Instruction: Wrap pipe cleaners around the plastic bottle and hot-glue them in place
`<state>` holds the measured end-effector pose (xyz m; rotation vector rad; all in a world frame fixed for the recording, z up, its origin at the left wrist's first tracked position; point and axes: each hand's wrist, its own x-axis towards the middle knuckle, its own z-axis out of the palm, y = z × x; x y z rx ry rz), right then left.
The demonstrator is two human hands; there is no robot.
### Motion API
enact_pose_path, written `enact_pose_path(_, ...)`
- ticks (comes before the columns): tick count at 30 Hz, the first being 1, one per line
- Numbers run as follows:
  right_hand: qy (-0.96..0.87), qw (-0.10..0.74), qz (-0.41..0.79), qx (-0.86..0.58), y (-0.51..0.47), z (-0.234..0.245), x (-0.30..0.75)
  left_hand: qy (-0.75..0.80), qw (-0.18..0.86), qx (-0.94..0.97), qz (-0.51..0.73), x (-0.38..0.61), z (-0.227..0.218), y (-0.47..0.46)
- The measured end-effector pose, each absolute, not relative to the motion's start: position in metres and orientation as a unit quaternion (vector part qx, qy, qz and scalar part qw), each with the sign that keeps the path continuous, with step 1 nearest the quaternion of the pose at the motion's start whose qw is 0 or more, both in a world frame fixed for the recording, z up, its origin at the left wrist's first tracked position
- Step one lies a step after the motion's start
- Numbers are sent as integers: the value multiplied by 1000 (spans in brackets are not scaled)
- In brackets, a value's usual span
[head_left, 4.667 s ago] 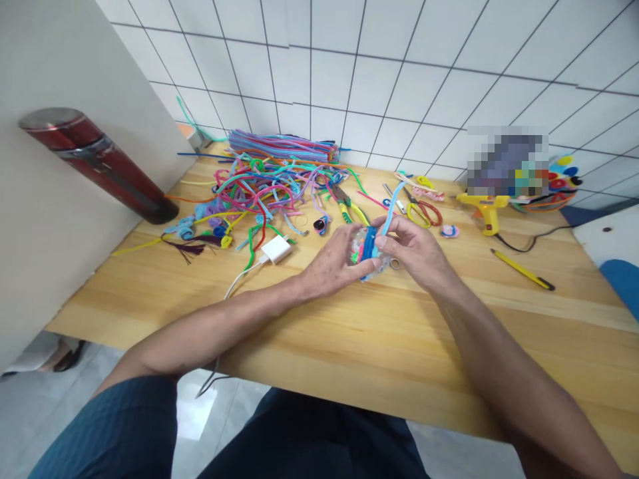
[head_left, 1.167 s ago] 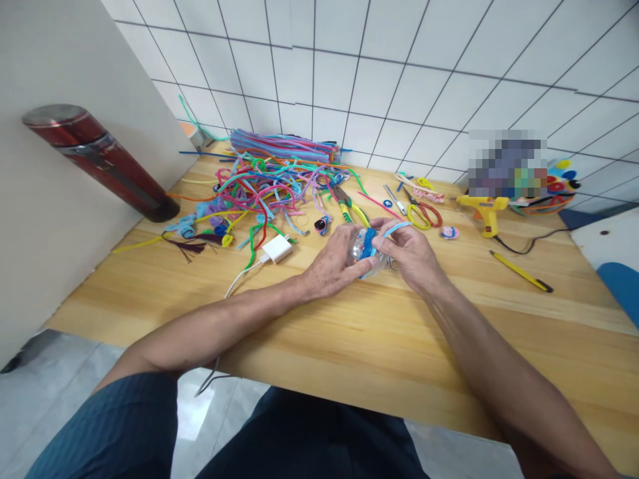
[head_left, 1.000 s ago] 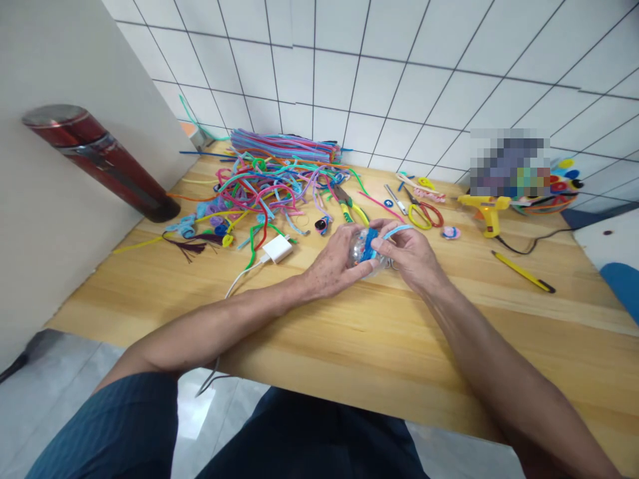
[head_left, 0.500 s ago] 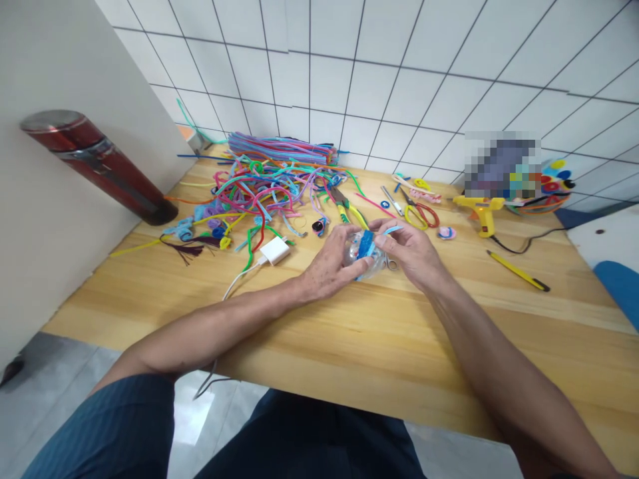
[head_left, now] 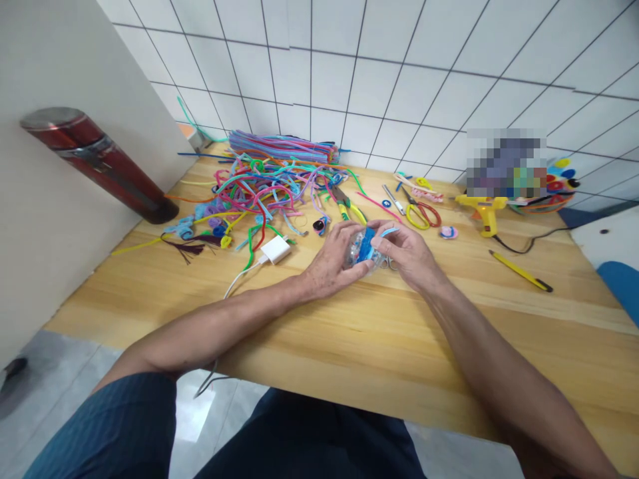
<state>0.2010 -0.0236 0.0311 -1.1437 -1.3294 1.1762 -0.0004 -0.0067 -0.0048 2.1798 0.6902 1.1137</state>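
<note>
Between my hands is a small clear plastic bag [head_left: 355, 247] with a blue band across it and small bits inside that I cannot make out. My left hand [head_left: 330, 263] is wrapped round its left side, thumb along the near edge. From the right, my right hand [head_left: 407, 251] pinches the bag near the blue band, and a light-blue strip [head_left: 389, 232] sticks out by its fingers. Metal handle loops of a small tool [head_left: 392, 263] show partly under the right hand. Just beyond lie pliers [head_left: 344, 203] with green and yellow grips.
A tangle of pipe cleaners [head_left: 264, 193] and a bundle [head_left: 284, 148] lie at the back left, near a red flask [head_left: 104, 163]. A white charger [head_left: 275, 250] trails its cable leftward. Scissors [head_left: 423, 214], a yellow glue gun [head_left: 486, 214] and a yellow cutter knife [head_left: 522, 271] lie right.
Both hands stay round the bag with almost no movement. The bag has turned slightly, and the view has shifted a little.
</note>
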Motion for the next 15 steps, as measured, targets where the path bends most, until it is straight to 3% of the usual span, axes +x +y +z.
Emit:
enact_pose_path(8,-560,473,482,-480,-22,29,199,339,378,798,325,-5,13,-2)
enact_pose_path(15,-574,474,468,-476,-24,39,206,315,346,802,372,-3,10,-6)
